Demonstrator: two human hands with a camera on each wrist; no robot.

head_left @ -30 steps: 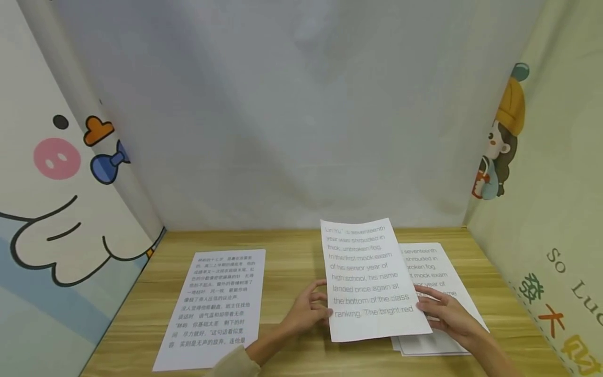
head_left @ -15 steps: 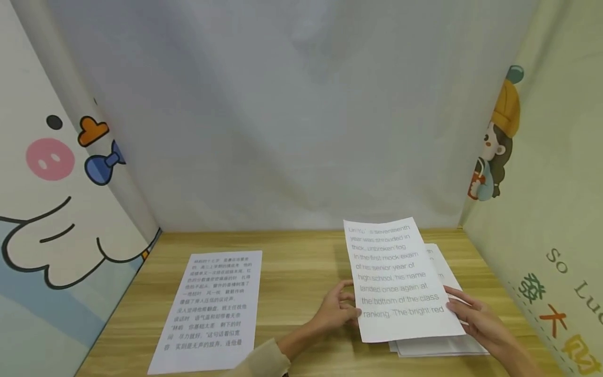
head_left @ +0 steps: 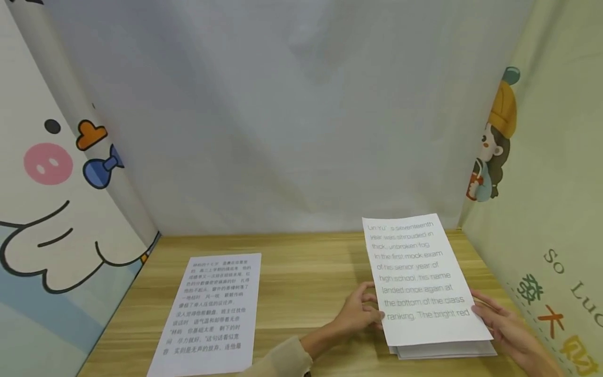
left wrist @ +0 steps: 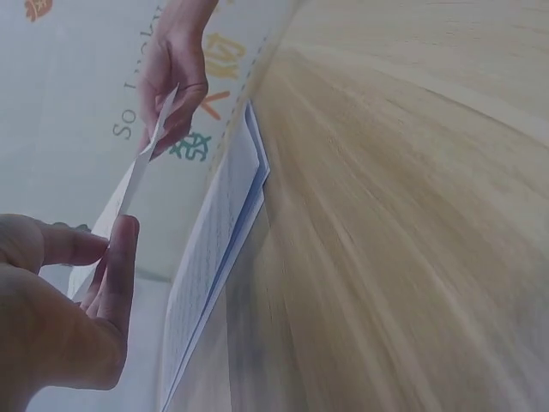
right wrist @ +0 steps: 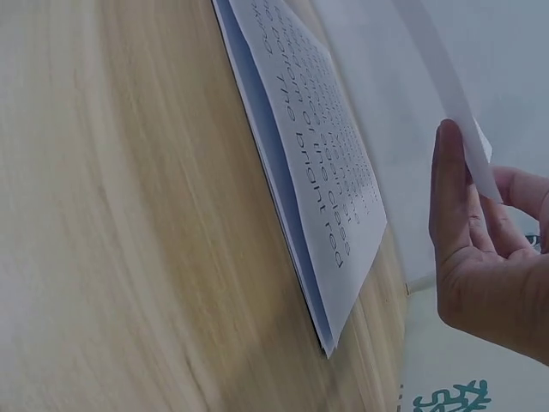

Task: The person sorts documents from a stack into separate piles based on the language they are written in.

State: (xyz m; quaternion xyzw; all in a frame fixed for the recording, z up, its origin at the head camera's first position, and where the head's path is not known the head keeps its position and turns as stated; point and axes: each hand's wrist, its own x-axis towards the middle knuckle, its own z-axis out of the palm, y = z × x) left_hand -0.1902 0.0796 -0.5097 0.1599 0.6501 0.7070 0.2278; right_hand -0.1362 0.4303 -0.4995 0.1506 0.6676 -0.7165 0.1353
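Both hands hold one white sheet of paper (head_left: 419, 280) printed with large English text. My left hand (head_left: 360, 311) pinches its left edge between thumb and fingers, and my right hand (head_left: 499, 322) pinches the right edge. In the left wrist view, the left hand (left wrist: 77, 292) and the right hand (left wrist: 176, 81) grip opposite sides of the sheet, raised above the table. Below it lies a small stack of printed sheets (right wrist: 309, 163), mostly covered by the held sheet in the head view. The right wrist view shows the right hand (right wrist: 489, 240) with fingers below the sheet's edge.
At the left of the wooden table (head_left: 301, 293) lies another sheet with Chinese text (head_left: 207, 314). A grey-white curtain (head_left: 282, 115) stands behind the table. Cloths printed with cartoon figures hang at the left (head_left: 52, 162) and right (head_left: 542, 209) sides.
Both hands have carried the held sheet to the right, from beside the stack to over it. The sheet with Chinese text stays on the table.
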